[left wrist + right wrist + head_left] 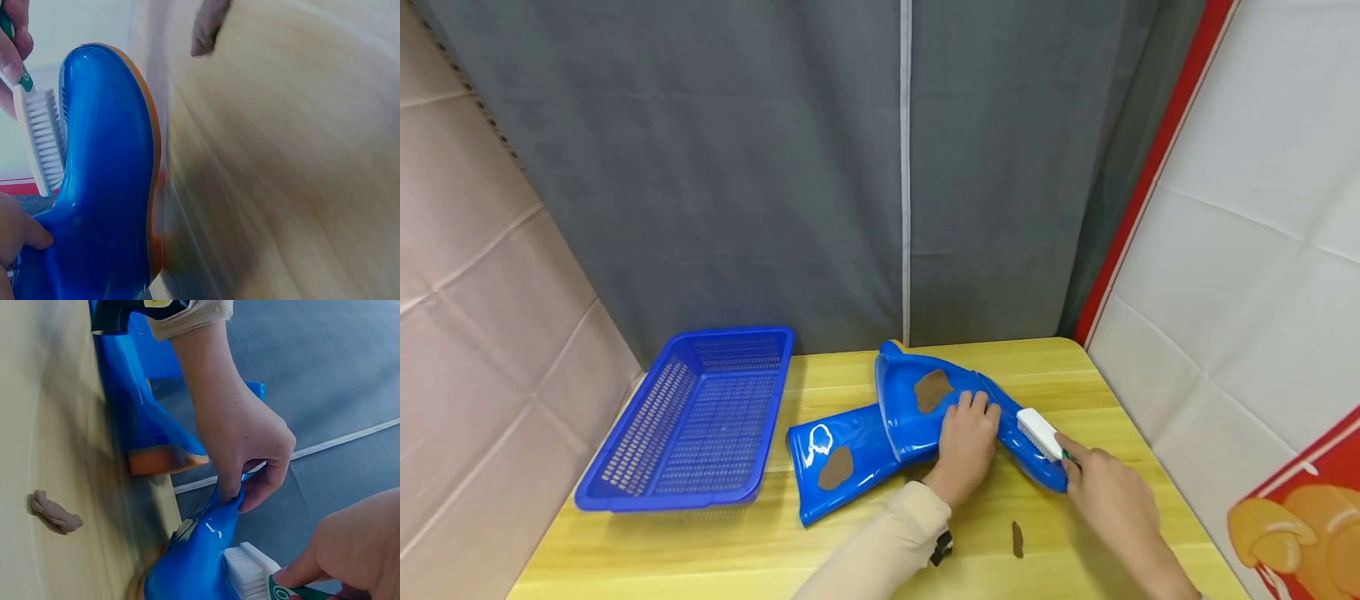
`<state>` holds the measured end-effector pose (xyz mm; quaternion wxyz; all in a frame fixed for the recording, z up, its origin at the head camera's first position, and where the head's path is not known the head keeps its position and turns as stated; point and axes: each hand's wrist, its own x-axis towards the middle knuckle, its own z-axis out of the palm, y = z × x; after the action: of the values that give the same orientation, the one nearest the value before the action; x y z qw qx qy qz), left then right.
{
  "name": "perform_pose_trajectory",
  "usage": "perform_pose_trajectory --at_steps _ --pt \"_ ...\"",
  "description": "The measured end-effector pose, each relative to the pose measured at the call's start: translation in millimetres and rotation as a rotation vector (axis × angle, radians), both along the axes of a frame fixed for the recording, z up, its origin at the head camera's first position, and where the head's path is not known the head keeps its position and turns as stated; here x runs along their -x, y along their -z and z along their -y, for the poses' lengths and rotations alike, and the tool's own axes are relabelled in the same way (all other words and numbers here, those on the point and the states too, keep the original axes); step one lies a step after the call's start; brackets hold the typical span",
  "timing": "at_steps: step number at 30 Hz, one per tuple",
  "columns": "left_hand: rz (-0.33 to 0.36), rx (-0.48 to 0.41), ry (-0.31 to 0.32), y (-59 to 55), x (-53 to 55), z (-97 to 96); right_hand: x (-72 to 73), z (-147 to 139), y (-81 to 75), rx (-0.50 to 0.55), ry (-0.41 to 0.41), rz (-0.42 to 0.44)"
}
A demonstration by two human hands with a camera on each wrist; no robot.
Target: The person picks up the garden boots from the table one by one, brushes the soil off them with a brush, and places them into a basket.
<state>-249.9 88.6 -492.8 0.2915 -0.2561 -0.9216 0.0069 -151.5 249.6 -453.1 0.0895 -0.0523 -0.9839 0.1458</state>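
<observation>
A glossy blue rain boot point(917, 429) with an orange sole lies toe to the right, a brown patch point(932, 390) on its shaft. My left hand point(967, 442) grips it near the ankle; the right wrist view shows thumb and fingers pinching the material. My right hand point(1112, 496) holds a white scrub brush point(1039, 431) by its green handle point(306, 592). Its white bristles point(47, 134) meet the top of the boot's foot. Partly covered by this boot, a second blue boot point(865, 429) stretches left, with another brown patch point(835, 468) on its shaft.
At the left of the wooden table point(760, 554) stands a blue plastic basket point(763, 450) with nothing in it. A small brown clump point(1017, 540) lies near the front, between my forearms. Grey curtain point(775, 208) hangs behind, with pale panels point(1240, 250) at the sides.
</observation>
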Motion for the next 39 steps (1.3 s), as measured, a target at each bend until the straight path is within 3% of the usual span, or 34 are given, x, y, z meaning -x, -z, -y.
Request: perform_pose_trajectory --at_steps 4,9,14,18,21,24,27,31,35,39 --pt "0.002 -0.022 -0.046 11.2 -6.2 -5.8 1.5 -1.8 2.4 0.004 0.001 -0.007" --pt "0.014 -0.020 -0.054 25.9 -16.8 -9.5 5.2 -0.4 6.9 0.002 -0.023 0.009" --pt "0.041 -0.061 -0.057 21.2 -16.8 -14.6 9.1 0.2 5.4 0.000 -0.040 -0.055" --pt "0.067 0.001 -0.104 18.9 -21.2 -19.6 9.8 -0.6 5.2 -0.003 -0.036 -0.053" --pt "0.133 0.066 -0.165 20.5 -27.2 -20.9 11.4 0.9 9.1 -0.002 -0.040 -0.006" --pt "0.221 0.085 -0.173 17.2 -32.4 -15.2 13.4 3.2 13.7 0.009 -0.042 0.012" --pt "0.277 0.042 -0.097 6.6 -35.9 2.6 15.1 4.7 17.0 0.009 -0.044 -0.003" --pt "0.229 -0.062 0.003 -7.2 -34.1 43.8 16.2 5.1 20.1 0.012 -0.050 -0.008" --pt "0.184 -0.161 -0.032 -14.8 -24.9 92.3 15.7 4.6 21.9 0.025 -0.049 0.014" --pt "0.245 -0.230 -0.072 -15.5 -10.2 129.5 15.5 1.8 21.6 0.030 -0.036 0.033"
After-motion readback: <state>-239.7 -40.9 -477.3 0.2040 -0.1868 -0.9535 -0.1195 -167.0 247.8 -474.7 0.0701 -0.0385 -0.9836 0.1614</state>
